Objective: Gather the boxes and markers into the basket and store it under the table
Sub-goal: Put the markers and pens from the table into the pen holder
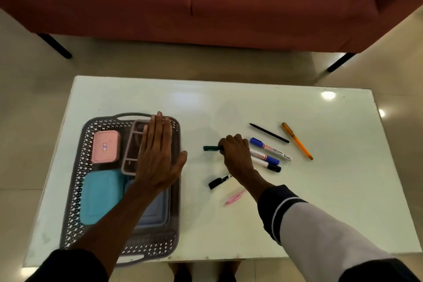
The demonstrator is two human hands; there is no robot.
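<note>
Basket (pixel 75 190) sits at worktop (pixel 229 103) left, holding pink box (pixel 105 147), teal box (pixel 100 197), grey divider tray (pixel 132 144) and blue-grey box (pixel 158 210). Left hand (pixel 158 155) flat, fingers spread, gripping nothing, over the basket's right side. Right hand (pixel 235 151) clenched on green marker (pixel 211 148), cap poking out left of the fist. Black marker (pixel 218 182) and pink pen (pixel 234 198) lie near the wrist. Blue markers (pixel 261 143), black pencil (pixel 269 133), orange pen (pixel 297 141) lie right of that hand.
</note>
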